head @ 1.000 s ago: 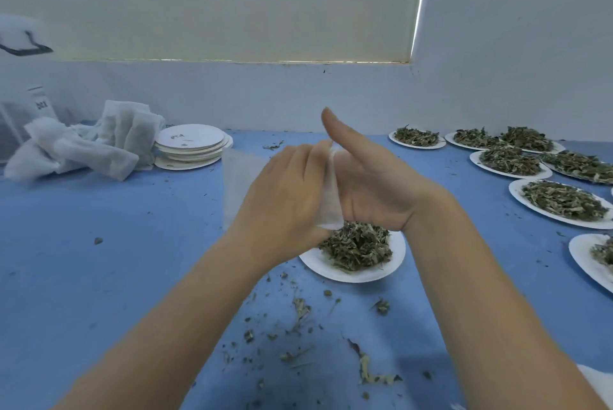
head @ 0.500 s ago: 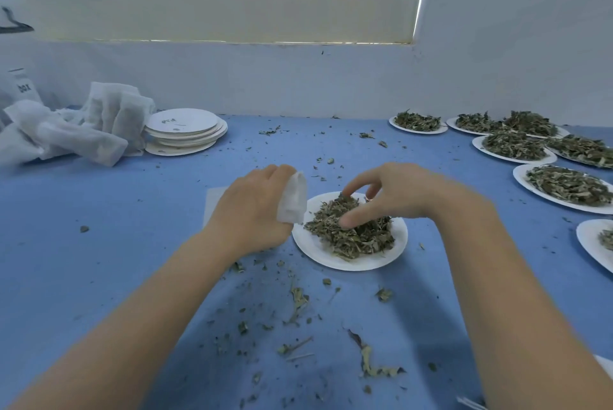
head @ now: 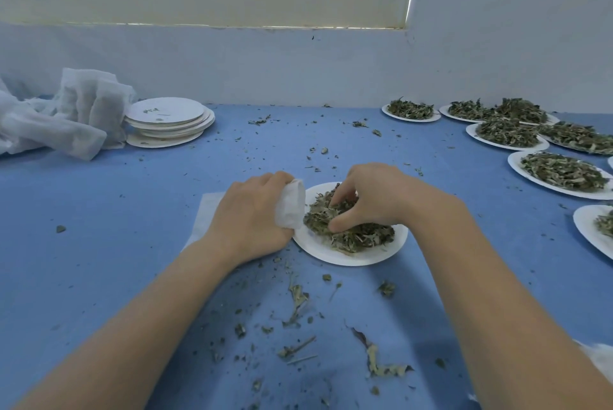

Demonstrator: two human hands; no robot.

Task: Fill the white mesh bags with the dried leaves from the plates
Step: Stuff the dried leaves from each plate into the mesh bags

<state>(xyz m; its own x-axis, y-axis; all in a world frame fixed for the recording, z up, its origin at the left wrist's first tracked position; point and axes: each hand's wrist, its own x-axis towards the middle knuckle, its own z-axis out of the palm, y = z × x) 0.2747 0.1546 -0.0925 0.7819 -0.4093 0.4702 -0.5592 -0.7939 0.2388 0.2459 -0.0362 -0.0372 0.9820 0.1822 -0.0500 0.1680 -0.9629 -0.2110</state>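
A white paper plate [head: 358, 255] of dried leaves [head: 361, 233] lies on the blue table in front of me. My left hand [head: 252, 217] grips a white mesh bag [head: 291, 204] at the plate's left rim, its mouth turned toward the leaves. My right hand [head: 371, 197] is down in the pile, thumb and fingers curled around a clump of leaves. The rest of the bag is hidden under my left hand and lies flat on the table behind it.
Several plates of dried leaves [head: 560, 170] line the right side. A stack of empty plates [head: 166, 119] and a heap of mesh bags [head: 63, 114] sit at the back left. Leaf scraps [head: 298, 300] litter the table near me. A wall runs along the back.
Both hands have come down from in front of me to the plate. The left hand set the bag at the rim; the right hand went into the leaves and closed on them.
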